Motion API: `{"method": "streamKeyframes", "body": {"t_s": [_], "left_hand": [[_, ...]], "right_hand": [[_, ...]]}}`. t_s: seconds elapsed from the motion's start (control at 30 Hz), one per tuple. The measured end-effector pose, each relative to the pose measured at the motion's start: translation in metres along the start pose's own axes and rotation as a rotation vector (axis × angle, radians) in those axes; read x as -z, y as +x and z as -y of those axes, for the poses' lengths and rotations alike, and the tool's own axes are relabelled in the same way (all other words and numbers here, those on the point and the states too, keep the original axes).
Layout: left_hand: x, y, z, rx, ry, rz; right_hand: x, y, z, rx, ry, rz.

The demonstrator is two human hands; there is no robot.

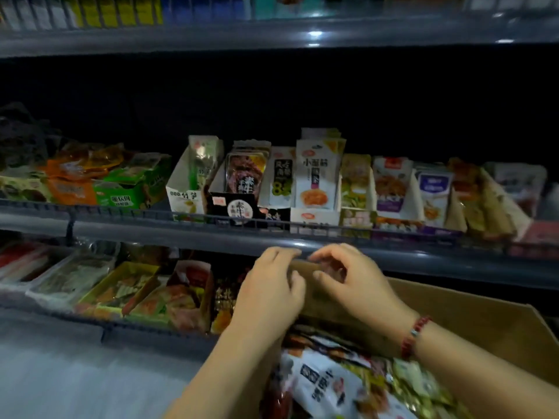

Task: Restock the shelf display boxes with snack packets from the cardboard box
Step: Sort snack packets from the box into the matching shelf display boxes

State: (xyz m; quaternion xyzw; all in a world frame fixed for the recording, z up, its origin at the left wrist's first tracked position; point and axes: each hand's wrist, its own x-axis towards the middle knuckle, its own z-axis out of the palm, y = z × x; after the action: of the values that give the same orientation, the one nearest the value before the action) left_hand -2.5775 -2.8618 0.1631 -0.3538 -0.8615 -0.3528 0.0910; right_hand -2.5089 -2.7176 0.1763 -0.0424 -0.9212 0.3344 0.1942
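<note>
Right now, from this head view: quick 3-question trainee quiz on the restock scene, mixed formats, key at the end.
1. True or false: both hands, left hand and right hand, are on the cardboard box flap.
2. Which wrist wears the red bead bracelet? A) left B) right
3. Fill in: the loose snack packets lie inside the ____.

Key: 1 true; 2 B; 3 cardboard box.

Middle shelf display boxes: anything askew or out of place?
Yes. The green cardboard display box at the left lies tilted, with orange snack packets heaped loosely on it, while the white display boxes stand upright.
</note>
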Motion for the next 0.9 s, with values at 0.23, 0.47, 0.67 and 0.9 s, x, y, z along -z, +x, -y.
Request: {"method": "streamKeyframes", "body": {"t_s": [0.23,0.47,0.67,0.9], "left_hand": [[-0.061,-0.056,-0.061,0.033,-0.065,0.323],[-0.121,-0.062,-0.095,0.189,-0.142,0.643],[-0.163,-0.052,-0.09,0.318,-0.194,0.943],[-0.21,-0.058,-0.066,0.27,-0.066,1.218]], "right_hand": [[0.063,-0.102,-0.052,-0.032,-0.243,0.115],[0.102,-0.164,-0.108,-0.085,-0.419,0.217],[0.117,-0.193,-0.138,-0.097,-0.362,0.118],[0.118,-0.203,-0.159,-0.116,-0.322,-0.024]]}}
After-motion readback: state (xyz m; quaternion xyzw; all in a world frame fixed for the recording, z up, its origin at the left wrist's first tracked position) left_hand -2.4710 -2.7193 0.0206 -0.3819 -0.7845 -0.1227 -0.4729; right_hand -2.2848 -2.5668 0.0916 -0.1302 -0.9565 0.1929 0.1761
